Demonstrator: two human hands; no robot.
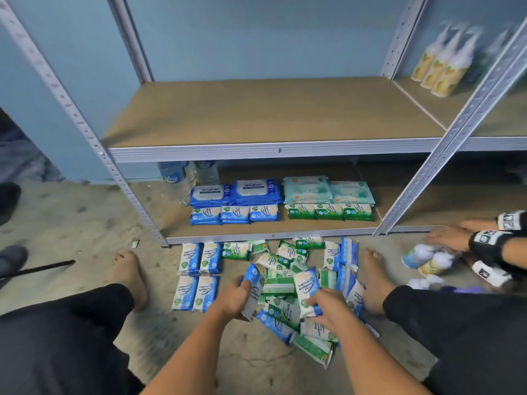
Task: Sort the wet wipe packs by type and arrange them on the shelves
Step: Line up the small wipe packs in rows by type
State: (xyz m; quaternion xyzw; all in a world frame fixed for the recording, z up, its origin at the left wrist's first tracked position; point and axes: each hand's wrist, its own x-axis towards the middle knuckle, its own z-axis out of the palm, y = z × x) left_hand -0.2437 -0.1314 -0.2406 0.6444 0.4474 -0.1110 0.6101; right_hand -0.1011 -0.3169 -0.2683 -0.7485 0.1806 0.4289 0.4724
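On the floor between our bare feet, just in front of the lower shelf (176, 223), lies the pile (285, 263) of small wipe packs, blue and green mixed, overlapping at every angle. Our left hand (232, 302) curls round a blue pack (252, 283) at the pile's left edge. Our right hand (328, 307) grips a white-and-blue pack (306, 286) over its middle. The pile reaches right up to our right foot (373, 280). Our left foot (128, 277) stands well apart, with four blue packs (196, 276) laid in a square between. A narrow strip of floor separates that square from the pile. The far packs lie just beside the shelf's front rail, and the right upright (445, 155) comes down near our right foot.

Packs under the pile are hidden, and the small print is too blurred to read. On the lower shelf sit two dark-blue "antabax" stacks (236, 193) and two pale teal stacks (328, 189). A row of small blue packs (233, 214) and a row of small green packs (329, 211) each lie in front of a stack. Water bottles (182, 178) behind are partly cut off by the upper shelf (271, 109). At the right, another person's hands (447, 238) are over blurred bottles (425, 258) on the floor. Whether they touch, we cannot tell.
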